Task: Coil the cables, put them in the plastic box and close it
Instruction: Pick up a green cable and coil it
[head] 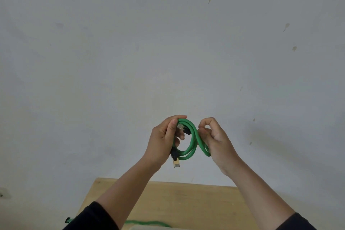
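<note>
Coiling step, mid-air above table [186, 200]. Left hand [164, 144] grips cable [193, 140] coil at its 9 o'clock, fingers curled round stacked loops, gold plug dangling at 6. Right hand [214, 136] pinches last loop at 3, fingers narrow. Advice: lay that loop flat onto stack, match loop size, no figure-eight twist, tuck plug inside. Second green cable [147, 222] on table at frame's 6. Box not in view.

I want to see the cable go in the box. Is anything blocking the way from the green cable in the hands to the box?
Cannot tell: the box is not in view. Both hands hold the green cable up above the wooden table, where another green cable lies.
</note>
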`<action>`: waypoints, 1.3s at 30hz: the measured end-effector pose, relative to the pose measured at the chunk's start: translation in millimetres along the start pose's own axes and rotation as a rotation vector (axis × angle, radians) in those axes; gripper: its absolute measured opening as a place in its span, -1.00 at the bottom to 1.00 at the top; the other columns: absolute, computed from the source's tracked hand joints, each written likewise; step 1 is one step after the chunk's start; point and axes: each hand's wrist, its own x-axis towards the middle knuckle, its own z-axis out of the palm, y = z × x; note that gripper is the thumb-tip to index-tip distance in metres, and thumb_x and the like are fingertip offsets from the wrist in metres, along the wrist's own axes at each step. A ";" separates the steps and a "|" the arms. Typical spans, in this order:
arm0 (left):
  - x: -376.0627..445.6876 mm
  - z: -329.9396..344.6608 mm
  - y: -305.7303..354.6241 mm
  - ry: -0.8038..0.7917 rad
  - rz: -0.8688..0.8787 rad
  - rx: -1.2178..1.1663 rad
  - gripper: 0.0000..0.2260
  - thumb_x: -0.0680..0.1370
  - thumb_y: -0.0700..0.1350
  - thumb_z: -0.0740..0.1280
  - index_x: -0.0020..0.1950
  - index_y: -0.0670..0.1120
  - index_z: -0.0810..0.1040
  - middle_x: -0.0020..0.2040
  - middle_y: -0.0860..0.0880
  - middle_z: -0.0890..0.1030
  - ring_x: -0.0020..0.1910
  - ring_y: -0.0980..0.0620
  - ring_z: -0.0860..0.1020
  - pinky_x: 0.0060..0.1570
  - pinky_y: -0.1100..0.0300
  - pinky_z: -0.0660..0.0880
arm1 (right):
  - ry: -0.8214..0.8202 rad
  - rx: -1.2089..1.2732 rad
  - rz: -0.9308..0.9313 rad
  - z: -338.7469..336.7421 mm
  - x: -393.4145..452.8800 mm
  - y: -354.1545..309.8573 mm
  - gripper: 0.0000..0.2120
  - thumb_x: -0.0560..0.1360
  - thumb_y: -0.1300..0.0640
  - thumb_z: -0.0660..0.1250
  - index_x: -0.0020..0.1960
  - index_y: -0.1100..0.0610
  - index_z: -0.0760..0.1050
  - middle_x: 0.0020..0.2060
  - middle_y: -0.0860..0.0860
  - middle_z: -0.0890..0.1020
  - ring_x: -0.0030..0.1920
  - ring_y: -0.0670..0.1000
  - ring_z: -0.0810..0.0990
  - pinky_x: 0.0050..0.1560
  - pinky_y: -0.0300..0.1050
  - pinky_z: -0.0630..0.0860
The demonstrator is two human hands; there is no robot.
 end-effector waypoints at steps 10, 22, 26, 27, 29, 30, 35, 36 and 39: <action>-2.5 -2.1 -6.0 0.094 0.050 -0.019 -0.71 0.65 -0.15 0.06 0.02 -0.03 0.58 -0.41 0.05 0.52 -0.40 0.08 0.42 -0.41 0.25 0.34 | 0.031 -0.178 0.068 -5.3 -3.5 -0.9 -0.87 0.51 0.26 0.27 -0.14 0.06 0.50 -0.29 0.02 0.60 -0.31 -0.05 0.46 -0.24 -0.19 0.41; -2.6 -2.3 -7.7 0.121 0.051 0.214 -0.70 0.64 -0.11 0.07 -0.04 0.11 0.58 -0.36 -0.04 0.55 -0.37 -0.03 0.47 -0.28 0.11 0.45 | -0.016 -0.351 -0.226 1.6 -2.8 -5.3 -0.81 0.61 0.07 0.09 0.09 -0.11 0.46 -0.04 -0.08 0.60 -0.04 -0.07 0.56 0.03 -0.13 0.50; -4.5 -0.3 1.1 0.134 0.093 0.328 -0.73 0.63 -0.17 0.09 0.02 0.00 0.58 -0.35 0.10 0.54 -0.39 0.21 0.49 -0.35 0.43 0.38 | -0.052 -0.486 -0.394 8.6 0.7 2.3 -0.71 0.50 -0.08 0.25 0.22 -0.19 0.46 0.07 -0.09 0.54 0.15 -0.18 0.47 0.14 -0.33 0.39; -4.6 0.7 2.5 0.133 0.104 0.341 -0.73 0.63 -0.17 0.09 0.03 -0.01 0.58 -0.33 0.11 0.56 -0.35 0.22 0.51 -0.33 0.45 0.38 | -0.002 -0.501 -0.423 9.8 2.2 5.1 -0.71 0.47 -0.06 0.29 0.20 -0.17 0.49 0.05 -0.08 0.54 0.11 -0.20 0.48 0.12 -0.36 0.39; -4.3 2.8 4.3 0.130 0.109 0.363 -0.74 0.63 -0.15 0.09 0.03 -0.01 0.58 -0.29 0.10 0.60 -0.32 0.22 0.54 -0.31 0.45 0.40 | 0.124 -0.483 -0.465 13.7 4.2 7.8 -0.75 0.42 0.00 0.37 0.10 -0.12 0.56 -0.02 -0.09 0.53 0.01 -0.20 0.52 0.03 -0.40 0.40; -4.2 3.3 4.1 0.129 0.101 0.372 -0.74 0.63 -0.14 0.09 0.03 -0.01 0.58 -0.29 0.09 0.60 -0.31 0.21 0.55 -0.31 0.45 0.40 | 0.180 -0.477 -0.481 16.6 4.2 7.5 -0.79 0.40 0.02 0.39 0.04 -0.11 0.58 -0.04 -0.10 0.52 -0.01 -0.19 0.52 0.01 -0.38 0.41; -2.3 -3.3 3.7 0.168 0.074 0.322 -0.74 0.63 -0.10 0.09 0.01 0.03 0.58 -0.37 0.07 0.54 -0.41 0.21 0.49 -0.38 0.42 0.39 | 0.273 -0.604 -0.612 28.6 0.5 11.7 -0.89 0.43 -0.02 0.32 -0.08 -0.08 0.60 0.05 -0.11 0.48 0.12 -0.14 0.37 0.11 -0.22 0.29; -0.9 -5.1 4.2 0.178 0.081 0.307 -0.74 0.63 -0.10 0.09 0.00 0.03 0.58 -0.38 0.08 0.52 -0.42 0.20 0.47 -0.38 0.41 0.38 | 0.266 -0.599 -0.633 30.0 -1.5 11.9 -0.89 0.44 0.00 0.31 -0.08 -0.07 0.59 0.07 -0.09 0.49 0.15 -0.14 0.35 0.13 -0.20 0.29; 2.6 -7.0 4.2 0.204 0.068 0.269 -0.73 0.64 -0.09 0.08 -0.02 0.02 0.59 -0.39 0.06 0.48 -0.44 0.16 0.43 -0.36 0.32 0.40 | 0.269 -0.560 -0.700 32.8 -7.3 9.2 -0.89 0.47 0.11 0.31 -0.07 0.02 0.60 0.13 -0.08 0.49 0.22 -0.08 0.34 0.19 -0.14 0.36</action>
